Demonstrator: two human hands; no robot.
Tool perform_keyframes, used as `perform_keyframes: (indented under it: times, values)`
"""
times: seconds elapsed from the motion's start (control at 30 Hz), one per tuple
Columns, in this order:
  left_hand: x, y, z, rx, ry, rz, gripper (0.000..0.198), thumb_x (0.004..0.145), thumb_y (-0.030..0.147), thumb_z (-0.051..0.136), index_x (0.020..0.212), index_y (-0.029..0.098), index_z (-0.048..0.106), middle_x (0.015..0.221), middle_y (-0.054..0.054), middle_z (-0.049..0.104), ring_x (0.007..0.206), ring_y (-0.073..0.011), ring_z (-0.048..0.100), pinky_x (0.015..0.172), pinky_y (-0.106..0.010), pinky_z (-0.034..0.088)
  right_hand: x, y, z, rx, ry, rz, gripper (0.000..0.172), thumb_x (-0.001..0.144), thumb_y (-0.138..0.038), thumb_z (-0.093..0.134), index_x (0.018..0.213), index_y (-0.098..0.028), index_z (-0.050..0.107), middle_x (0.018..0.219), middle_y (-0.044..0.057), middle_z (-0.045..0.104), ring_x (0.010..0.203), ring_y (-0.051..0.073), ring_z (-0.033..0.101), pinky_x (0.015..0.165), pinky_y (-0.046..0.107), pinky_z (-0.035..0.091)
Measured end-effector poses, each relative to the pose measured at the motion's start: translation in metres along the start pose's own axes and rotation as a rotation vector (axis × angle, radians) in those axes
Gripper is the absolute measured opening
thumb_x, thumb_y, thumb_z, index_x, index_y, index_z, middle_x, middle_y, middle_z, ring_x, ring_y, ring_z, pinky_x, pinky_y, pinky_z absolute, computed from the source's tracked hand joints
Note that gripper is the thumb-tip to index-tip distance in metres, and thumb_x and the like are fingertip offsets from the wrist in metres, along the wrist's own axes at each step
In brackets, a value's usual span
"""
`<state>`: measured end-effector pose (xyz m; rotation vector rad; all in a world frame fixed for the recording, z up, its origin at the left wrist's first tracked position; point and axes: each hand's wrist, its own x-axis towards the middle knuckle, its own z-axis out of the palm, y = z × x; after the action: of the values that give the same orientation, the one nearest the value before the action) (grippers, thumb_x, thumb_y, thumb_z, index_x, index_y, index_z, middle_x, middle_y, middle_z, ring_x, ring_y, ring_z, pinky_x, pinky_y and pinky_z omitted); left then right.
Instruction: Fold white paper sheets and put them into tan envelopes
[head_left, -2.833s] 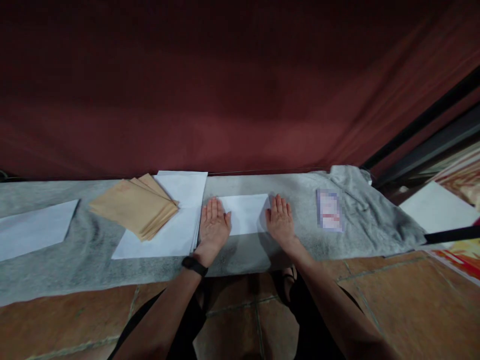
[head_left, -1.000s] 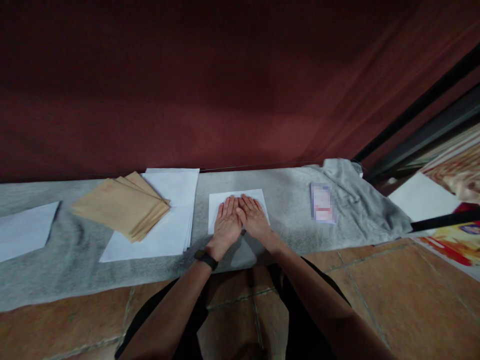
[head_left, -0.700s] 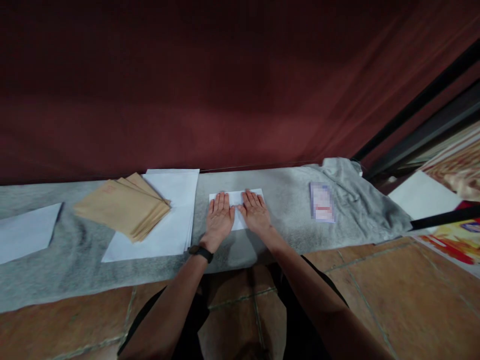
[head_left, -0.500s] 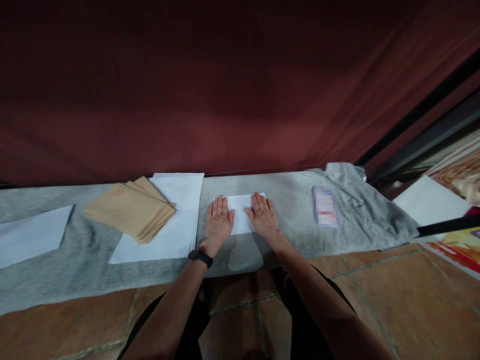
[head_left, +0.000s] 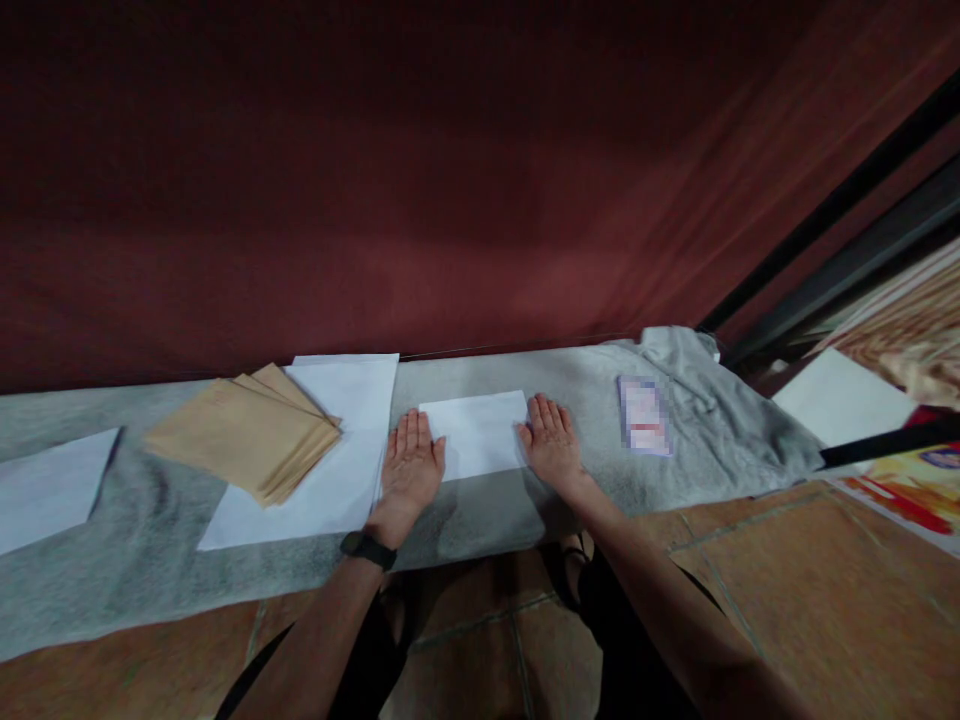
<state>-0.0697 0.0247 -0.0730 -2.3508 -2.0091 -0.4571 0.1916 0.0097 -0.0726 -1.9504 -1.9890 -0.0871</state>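
White sheet (head_left: 480, 436), one: lies on grey cloth (head_left: 596, 400) between my left hand (head_left: 413, 462) and right hand (head_left: 553, 446), both flat, fingers outstretched. Brown envelopes (head_left: 244, 435), fanned: rest on larger papers (head_left: 356, 470), left.

Centre sheet (head_left: 480, 435) plain white; paper stack (head_left: 349, 485) & far-L paper (head_left: 52, 490) also white, bluish tinge. Kraft envelopes (head_left: 236, 430) tan, top one w/ faint reddish mark. Cloth (head_left: 596, 415) mottled grey. Backdrop (head_left: 465, 260) dk red, near-blk up top. Pixelated packet (head_left: 645, 410) lilac-pink w/ red band. Wristwatch (head_left: 368, 550) & trousers (head_left: 637, 630) blk. Floor tiles (head_left: 832, 570) orange-brn.
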Motion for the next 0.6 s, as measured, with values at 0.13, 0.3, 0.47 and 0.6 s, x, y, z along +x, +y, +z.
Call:
perform_keyframes:
  times: [0.13,0.3,0.47,0.6]
  values:
    - [-0.004,0.015,-0.008,-0.018,0.045,0.027,0.064,0.102,0.035,0.030,0.157,0.002,0.033,0.162,-0.023,0.035,0.154,-0.0328,0.028,0.125,-0.055,0.026,0.000,-0.010,-0.009,0.034,-0.014,-0.015,0.059,0.106,-0.034,0.031,0.154,-0.001,0.039,0.162,0.022,0.036,0.150,0.035,0.036,0.122,0.056,0.028]
    - [-0.020,0.055,-0.009,-0.081,-0.066,0.251,0.059,0.103,0.028,0.028,0.159,0.010,0.031,0.165,-0.014,0.033,0.156,-0.0245,0.023,0.127,-0.048,0.024,-0.009,-0.047,-0.012,0.185,-0.110,-0.159,0.058,0.108,-0.038,0.027,0.158,-0.010,0.037,0.164,0.014,0.035,0.153,0.026,0.031,0.124,0.050,0.031]
    - [-0.031,0.066,0.002,-0.065,-0.126,0.341,0.059,0.099,0.016,0.025,0.156,0.005,0.036,0.164,-0.016,0.036,0.156,-0.0259,0.023,0.127,-0.050,0.022,-0.019,-0.062,-0.009,0.191,-0.162,-0.243,0.057,0.109,-0.041,0.030,0.156,-0.011,0.040,0.163,0.012,0.039,0.153,0.022,0.033,0.127,0.043,0.027]
    - [-0.027,0.054,0.003,-0.049,-0.104,0.300,0.059,0.103,0.028,0.026,0.156,0.005,0.036,0.163,-0.018,0.037,0.155,-0.0268,0.026,0.127,-0.051,0.023,-0.019,-0.049,-0.008,0.130,-0.130,-0.237,0.059,0.108,-0.044,0.036,0.157,-0.011,0.038,0.164,0.013,0.036,0.152,0.024,0.034,0.127,0.044,0.026]
